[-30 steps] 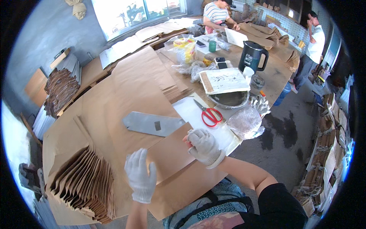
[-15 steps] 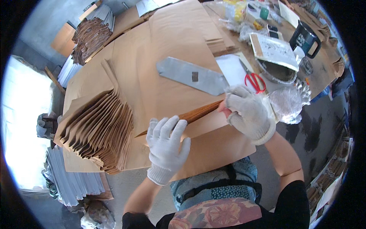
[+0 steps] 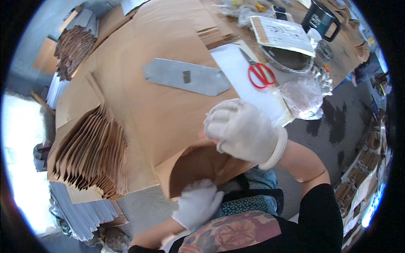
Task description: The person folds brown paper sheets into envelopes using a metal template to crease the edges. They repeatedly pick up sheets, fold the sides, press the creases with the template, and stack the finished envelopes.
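Observation:
A brown paper bag lies at the table's near edge, its mouth gaping toward me and dark inside. My right hand, in a white knit glove, has its fingers curled closed on the bag's upper edge. At the lower lip of the mouth is my left hand, also gloved; its fingers are blurred against the paper, and their grip is unclear. Beyond the hands, a flat grey metal plate with pointed ends and a small dark patch rests on large brown paper sheets.
A fanned stack of folded brown paper stands at the left. Red-handled scissors lie on a white sheet at the right. Past them are a bowl under a white board, a crumpled plastic bag and a dark mug.
The narrow slit in the brown paper has spread into a wide mouth. My left hand has moved down toward me, my right hand leftward. The view has shifted right.

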A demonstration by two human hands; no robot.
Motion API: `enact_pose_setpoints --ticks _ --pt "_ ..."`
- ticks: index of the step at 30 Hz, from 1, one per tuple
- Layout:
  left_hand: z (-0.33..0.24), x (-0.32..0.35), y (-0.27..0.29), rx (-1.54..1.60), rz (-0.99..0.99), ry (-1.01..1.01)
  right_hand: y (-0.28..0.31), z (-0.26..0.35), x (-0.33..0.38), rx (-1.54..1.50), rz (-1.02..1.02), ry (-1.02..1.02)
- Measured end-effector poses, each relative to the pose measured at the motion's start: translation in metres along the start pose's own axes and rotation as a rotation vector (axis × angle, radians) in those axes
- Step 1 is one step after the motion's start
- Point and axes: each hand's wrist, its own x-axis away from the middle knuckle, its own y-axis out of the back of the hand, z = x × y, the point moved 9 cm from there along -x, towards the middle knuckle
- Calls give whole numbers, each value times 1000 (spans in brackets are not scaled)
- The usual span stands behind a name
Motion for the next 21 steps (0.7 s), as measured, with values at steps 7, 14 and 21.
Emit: enact_pose_setpoints --ticks 7,14,21 --pt "-36 -129 78 -370 -455 -462 -35 -141 115 92 92 -526" --pt "34 -225 -15 410 -119 -315 -53 -110 147 -181 -162 -752" --pt "35 -174 89 233 576 -295 -83 -87 149 -115 -93 -565"
